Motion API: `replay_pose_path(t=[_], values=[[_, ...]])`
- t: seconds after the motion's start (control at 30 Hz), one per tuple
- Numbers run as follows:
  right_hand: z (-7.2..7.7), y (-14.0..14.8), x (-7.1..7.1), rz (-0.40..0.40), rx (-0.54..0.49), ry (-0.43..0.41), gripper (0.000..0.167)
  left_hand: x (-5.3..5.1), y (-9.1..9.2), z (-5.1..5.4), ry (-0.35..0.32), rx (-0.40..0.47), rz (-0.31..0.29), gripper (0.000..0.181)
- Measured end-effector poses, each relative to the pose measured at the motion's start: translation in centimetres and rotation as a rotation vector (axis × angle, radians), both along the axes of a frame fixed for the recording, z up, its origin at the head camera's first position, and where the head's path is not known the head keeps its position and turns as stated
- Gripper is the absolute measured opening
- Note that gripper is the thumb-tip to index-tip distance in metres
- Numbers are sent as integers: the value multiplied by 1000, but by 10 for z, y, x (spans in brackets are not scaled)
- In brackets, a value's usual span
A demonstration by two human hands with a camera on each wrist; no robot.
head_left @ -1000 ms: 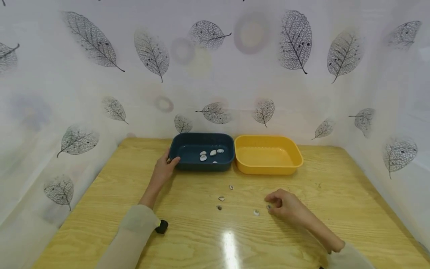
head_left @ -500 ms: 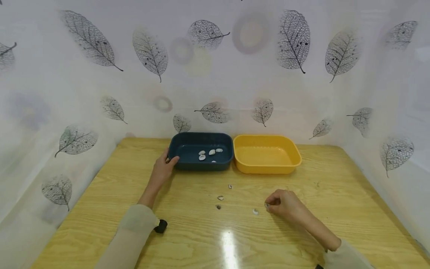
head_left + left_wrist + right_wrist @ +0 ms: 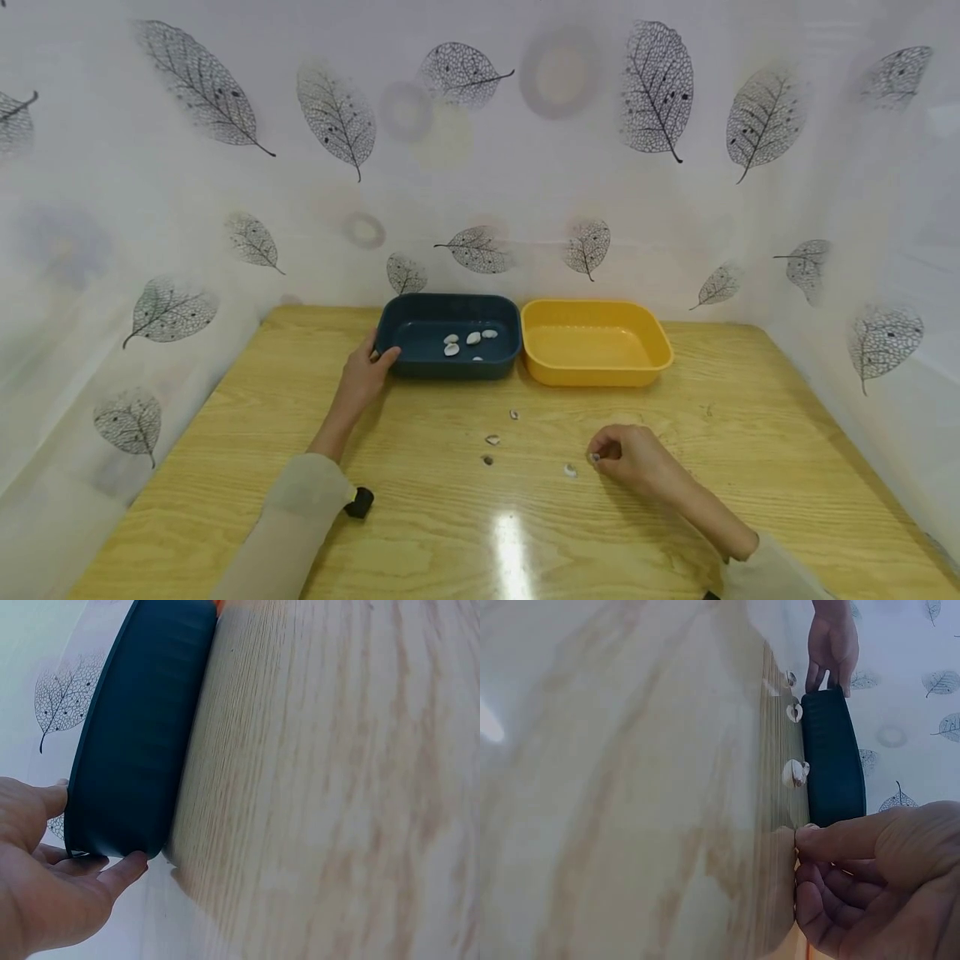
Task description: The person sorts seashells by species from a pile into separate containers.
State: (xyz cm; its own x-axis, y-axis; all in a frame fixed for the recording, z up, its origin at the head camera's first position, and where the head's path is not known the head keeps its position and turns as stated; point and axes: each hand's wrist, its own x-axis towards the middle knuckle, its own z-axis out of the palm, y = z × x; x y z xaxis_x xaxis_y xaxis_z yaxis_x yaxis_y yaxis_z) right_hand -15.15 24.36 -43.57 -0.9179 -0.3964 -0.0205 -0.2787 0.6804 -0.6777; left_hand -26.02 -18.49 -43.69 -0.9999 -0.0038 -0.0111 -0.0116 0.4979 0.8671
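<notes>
My left hand grips the left end of a dark blue plastic tub. In the left wrist view its thumb lies at the rim and the fingertips touch the end wall. Several white shells lie inside that tub. Over the table on the right, my right hand pinches a small shell between thumb and fingertips, mostly hidden by them in the right wrist view. Just left of it lies a loose whitish shell. Farther left are a dark shell and two pale ones, one being a shell nearest the tubs.
A yellow tub with nothing visible inside stands against the blue tub's right side. Both stand near the back edge of the wooden table. A leaf-print curtain hangs behind and along the sides.
The right fingers have closed on the small shell and moved slightly left with it. My left hand stays on the blue tub.
</notes>
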Motion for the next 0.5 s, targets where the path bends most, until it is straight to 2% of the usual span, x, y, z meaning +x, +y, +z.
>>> replay_pose_path(t=[0.13, 0.3, 0.5], values=[[0, 2, -1, 29, -11, -4, 14, 0, 0, 1, 6, -7, 1, 74], [0, 11, -6, 75, -85, -75, 10, 0, 0, 0, 11, -10, -12, 73], [2, 24, -13, 77, -184, -157, 10, 0, 0, 2, 9, -7, -14, 74]])
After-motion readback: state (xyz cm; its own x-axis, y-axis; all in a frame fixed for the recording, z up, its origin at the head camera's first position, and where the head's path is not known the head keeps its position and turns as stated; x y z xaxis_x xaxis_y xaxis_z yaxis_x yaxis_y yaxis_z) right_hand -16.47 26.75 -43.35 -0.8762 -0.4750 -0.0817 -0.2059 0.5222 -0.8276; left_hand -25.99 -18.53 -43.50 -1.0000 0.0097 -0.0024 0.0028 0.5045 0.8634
